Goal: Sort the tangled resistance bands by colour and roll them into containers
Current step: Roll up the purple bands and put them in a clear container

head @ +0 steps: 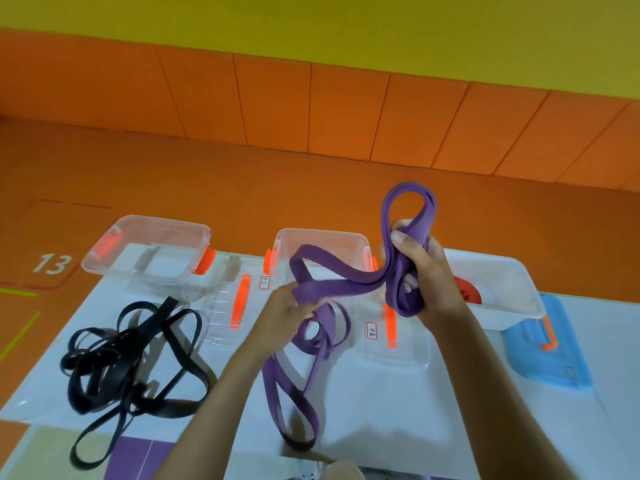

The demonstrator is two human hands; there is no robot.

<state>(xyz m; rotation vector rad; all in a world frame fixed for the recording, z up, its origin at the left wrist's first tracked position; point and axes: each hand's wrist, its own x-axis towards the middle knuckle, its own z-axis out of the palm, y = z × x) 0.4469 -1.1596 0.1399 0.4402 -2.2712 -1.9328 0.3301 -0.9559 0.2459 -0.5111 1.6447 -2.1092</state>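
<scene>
While the right grip [415,271] clamps a half-rolled coil of the flat purple rubber resistance band [346,284] just right of the middle clear plastic box [322,233], its loose length runs leftward across that box to the left grip [294,303], which pinches it, then trails onto the white table [381,410] in front. That box and the second clear plastic box [156,220] left of it look empty; the white plastic tub [512,313] right of it holds something red [467,289]

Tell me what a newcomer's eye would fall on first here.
The purple band at centre, raised above the white surface. The right hand grips its gathered loops and the left hand holds the trailing part. Next, the tangled black bands, lying untouched on the left of that surface.
</scene>
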